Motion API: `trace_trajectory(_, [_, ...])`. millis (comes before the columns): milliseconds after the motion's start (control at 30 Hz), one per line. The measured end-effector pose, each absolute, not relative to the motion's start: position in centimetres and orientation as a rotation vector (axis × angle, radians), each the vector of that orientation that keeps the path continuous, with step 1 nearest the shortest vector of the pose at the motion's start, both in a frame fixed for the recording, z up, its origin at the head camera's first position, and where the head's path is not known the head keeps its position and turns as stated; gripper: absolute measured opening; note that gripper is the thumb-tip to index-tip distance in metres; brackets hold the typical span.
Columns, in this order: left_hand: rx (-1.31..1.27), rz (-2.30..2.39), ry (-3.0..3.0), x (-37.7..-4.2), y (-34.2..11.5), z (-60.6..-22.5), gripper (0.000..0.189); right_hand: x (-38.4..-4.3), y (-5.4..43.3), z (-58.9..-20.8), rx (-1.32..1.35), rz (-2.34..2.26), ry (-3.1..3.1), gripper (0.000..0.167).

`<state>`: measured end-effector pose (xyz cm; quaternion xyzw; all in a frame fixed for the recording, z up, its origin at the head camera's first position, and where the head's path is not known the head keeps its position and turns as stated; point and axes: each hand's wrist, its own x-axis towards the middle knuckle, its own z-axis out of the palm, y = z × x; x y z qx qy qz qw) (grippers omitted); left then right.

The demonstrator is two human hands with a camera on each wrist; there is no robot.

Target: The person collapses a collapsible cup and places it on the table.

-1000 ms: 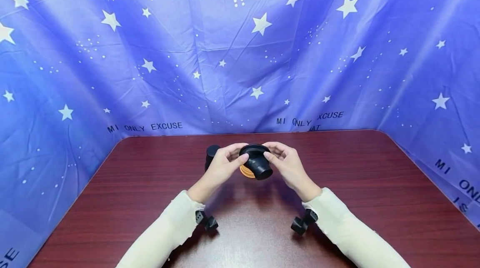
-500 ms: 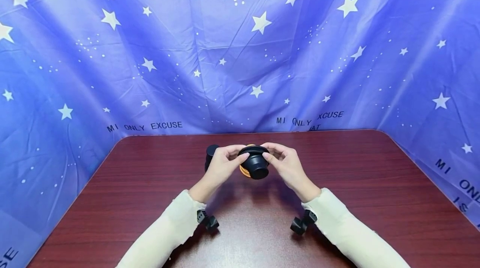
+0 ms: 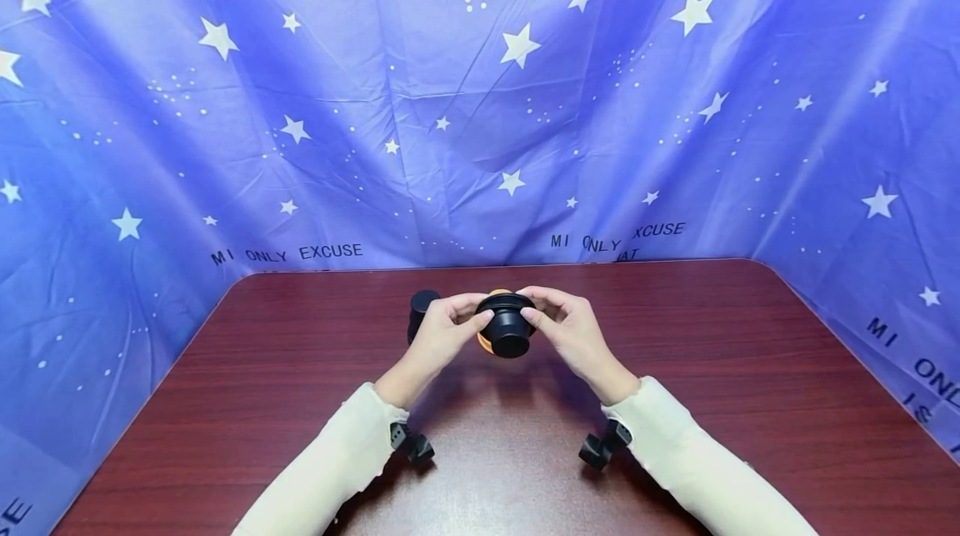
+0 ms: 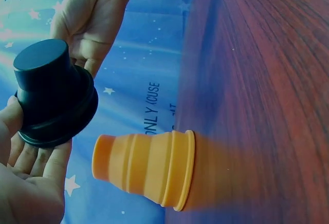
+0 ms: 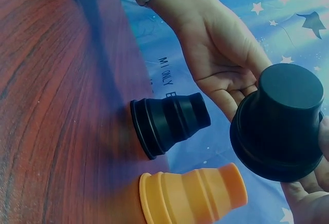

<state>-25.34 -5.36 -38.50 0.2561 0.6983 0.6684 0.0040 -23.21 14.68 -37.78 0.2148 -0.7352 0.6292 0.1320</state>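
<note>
My left hand [image 3: 438, 336] and right hand [image 3: 576, 334] together hold a black collapsible cup [image 3: 510, 342] above the table. Both thumbs press on its side, near the wide rim, while the other fingers reach round the far side. Its narrow flat base faces toward me and down, and the folded wall looks partly pushed in. Behind it an orange collapsible cup [image 4: 146, 167] stands upside down on the table, mostly hidden in the head view. A second black collapsible cup [image 5: 172, 124], also rim down, stands beyond my left hand.
The dark red wooden table [image 3: 495, 453] reaches back to a blue star-printed curtain [image 3: 450, 102]. Small black camera mounts [image 3: 600, 448] hang at both wrists, below the pale sleeves [image 3: 330, 461].
The held cup's narrow base has swung from pointing down and right to facing me, and its bent wall now looks straighter. Both hands have stayed nearly in place.
</note>
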Motion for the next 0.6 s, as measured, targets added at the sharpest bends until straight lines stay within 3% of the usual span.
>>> trace_trajectory(600, [0.890,1.966,2.238,-25.19,-5.94,-38.31,0.028,-23.07,14.91,-37.97,0.706,1.845,-2.235,0.032])
